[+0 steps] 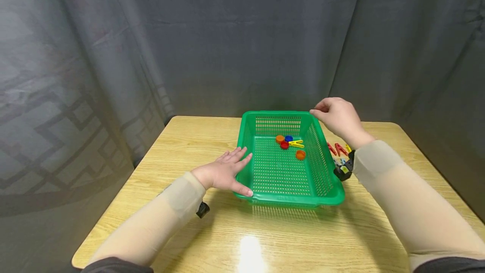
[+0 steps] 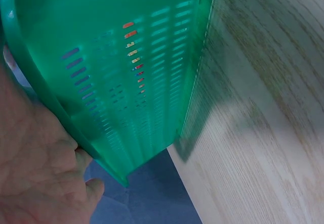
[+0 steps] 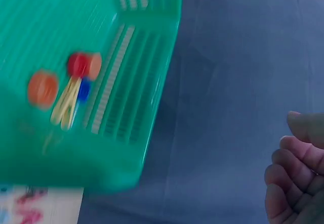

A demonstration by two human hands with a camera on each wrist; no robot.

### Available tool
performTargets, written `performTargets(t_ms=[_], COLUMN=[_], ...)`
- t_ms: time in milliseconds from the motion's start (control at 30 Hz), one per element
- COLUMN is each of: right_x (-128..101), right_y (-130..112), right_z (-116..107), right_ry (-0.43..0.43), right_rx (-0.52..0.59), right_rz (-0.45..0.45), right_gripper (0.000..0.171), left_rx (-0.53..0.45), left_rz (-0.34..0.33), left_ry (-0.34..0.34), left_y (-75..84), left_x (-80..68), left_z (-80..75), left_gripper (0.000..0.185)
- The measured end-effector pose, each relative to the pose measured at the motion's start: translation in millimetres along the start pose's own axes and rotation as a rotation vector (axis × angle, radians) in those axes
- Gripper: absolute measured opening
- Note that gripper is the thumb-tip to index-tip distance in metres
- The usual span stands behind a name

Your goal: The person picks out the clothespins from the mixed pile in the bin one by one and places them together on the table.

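Observation:
A green plastic basket with slotted walls stands on the table. Inside it lie a yellow clothespin, a red bottle cap, a blue cap and two orange caps. My left hand rests on the basket's left rim with its fingers spread; the left wrist view shows the palm side against the rim. Above the far right corner of the basket is my right hand. In the right wrist view, the right hand's fingers curl loosely around nothing, apart from the basket.
Red clothespins and a yellow one lie on the table to the right of the basket, partly behind my right wrist. The wooden table ends at a grey curtain behind and at both sides.

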State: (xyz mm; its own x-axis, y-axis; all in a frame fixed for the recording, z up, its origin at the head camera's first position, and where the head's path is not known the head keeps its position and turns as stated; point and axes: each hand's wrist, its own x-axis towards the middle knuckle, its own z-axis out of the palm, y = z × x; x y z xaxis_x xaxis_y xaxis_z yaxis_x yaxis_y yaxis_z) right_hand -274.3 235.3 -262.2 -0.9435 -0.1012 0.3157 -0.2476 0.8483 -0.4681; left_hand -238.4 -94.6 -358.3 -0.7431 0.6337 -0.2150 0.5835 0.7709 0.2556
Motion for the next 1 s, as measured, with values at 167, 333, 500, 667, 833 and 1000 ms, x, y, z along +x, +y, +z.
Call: performTargets(t_ms=[167, 333, 500, 667, 833, 1000], right_x=[18.9, 36.0, 47.2, 50.3, 49.2, 44.1], right_y=[-18.8, -19.9, -8.9, 7.9, 24.9, 32.4], right_z=[28.5, 58.0, 84.8, 107.0, 125.3, 128.6], right_ry=[-0.048, -0.112, -0.211, -0.428, -0.692, -0.772], right_rx=[0.025, 0.037, 0.016, -0.13, -0.266, -0.3], right_rz=[-0.024, 0.011, 0.071, 0.14, 0.212, 0.247], right_gripper=[0.029, 0.03, 0.034, 0.044, 0.033, 0.041], left_rx=[-0.004, -0.001, 0.006, 0.003, -0.003, -0.003], left_rz=[-0.003, -0.005, -0.006, 0.006, 0.009, 0.013], left_ry=[0.0, -0.002, -0.002, -0.004, -0.01, -0.007], left_y=[0.5, 1.8, 3.5, 5.4, 6.8, 8.5], left_x=[1.0, 2.3, 2.7, 3.4, 4.0, 3.9], left_z=[-0.1, 1.1, 1.3, 1.1, 2.4, 3.2], left_gripper=[0.113, 0.113, 0.113, 0.113, 0.113, 0.113])
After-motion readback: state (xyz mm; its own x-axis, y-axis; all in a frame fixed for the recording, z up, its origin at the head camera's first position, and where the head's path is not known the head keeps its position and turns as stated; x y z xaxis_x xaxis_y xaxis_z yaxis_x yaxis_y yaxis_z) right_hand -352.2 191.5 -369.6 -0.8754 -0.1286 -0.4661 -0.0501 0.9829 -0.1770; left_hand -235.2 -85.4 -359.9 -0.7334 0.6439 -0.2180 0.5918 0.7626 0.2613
